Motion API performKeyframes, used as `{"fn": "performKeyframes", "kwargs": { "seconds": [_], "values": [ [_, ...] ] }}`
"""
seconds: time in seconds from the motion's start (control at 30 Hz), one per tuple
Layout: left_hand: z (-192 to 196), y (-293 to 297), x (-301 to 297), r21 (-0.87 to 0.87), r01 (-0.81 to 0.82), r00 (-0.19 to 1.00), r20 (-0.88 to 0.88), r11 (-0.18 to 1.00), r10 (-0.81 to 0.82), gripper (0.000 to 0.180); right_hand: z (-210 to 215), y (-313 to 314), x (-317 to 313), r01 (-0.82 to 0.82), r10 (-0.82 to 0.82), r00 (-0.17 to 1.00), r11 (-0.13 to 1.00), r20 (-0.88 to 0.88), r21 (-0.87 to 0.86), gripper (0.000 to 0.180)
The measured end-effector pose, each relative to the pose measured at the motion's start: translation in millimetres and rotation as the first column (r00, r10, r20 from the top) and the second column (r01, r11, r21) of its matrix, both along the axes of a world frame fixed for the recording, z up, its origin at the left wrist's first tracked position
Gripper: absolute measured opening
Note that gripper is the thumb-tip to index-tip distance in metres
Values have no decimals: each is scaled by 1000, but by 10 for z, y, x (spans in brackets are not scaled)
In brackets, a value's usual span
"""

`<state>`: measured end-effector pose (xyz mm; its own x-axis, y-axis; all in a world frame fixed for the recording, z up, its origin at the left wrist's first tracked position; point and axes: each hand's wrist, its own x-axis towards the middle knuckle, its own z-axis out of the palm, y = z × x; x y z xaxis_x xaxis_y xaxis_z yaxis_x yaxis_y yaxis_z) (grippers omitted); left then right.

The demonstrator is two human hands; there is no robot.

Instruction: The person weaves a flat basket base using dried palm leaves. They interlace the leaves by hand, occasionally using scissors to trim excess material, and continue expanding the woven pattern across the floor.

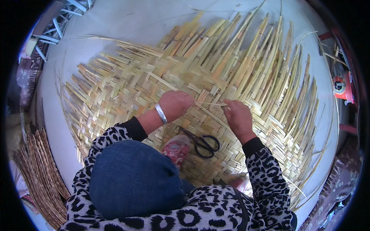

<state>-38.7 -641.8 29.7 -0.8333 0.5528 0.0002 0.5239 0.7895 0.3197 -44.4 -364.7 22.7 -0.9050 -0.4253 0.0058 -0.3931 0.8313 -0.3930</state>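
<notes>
Head view: the left hand [175, 106] and right hand [237, 117] are pinching a thin strip [210, 103] above the woven mat's [135, 88] middle; scissors [197, 139] are lying at 6 o'clock; floor [146, 19] is showing beyond the ragged edge at 11 o'clock.

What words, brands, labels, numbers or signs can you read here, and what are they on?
None can be read.
Red item at the right edge: dark-and-white mark, too small and blurred to read.
Silver bracelet: too small to tell whether it is marked.
Woven mat and thin strip: no lettering visible.
</notes>
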Motion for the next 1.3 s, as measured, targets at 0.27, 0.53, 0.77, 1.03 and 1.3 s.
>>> {"fn": "performKeyframes", "kwargs": {
  "seconds": [0.27,0.53,0.77,1.03,1.3],
  "values": [
    [-247,-626,-51,268,-529,834,-11,805,551,24,-322,-219,420,17,-46,977,990,208,141,33],
    [-201,-382,-36,501,-761,649,612,413,452,25,-379,-282,297,-159,24,930,926,366,342,13],
    [-69,-185,44,441,-843,531,771,307,352,24,-465,-303,383,-220,196,973,947,119,235,11],
    [-197,-218,246,405,-884,463,825,232,323,26,-445,-474,475,-84,33,988,934,150,347,11],
    [-314,-127,200,378,-926,365,899,-11,241,25,-135,-291,68,-73,12,967,970,253,233,18]
  ]
}}
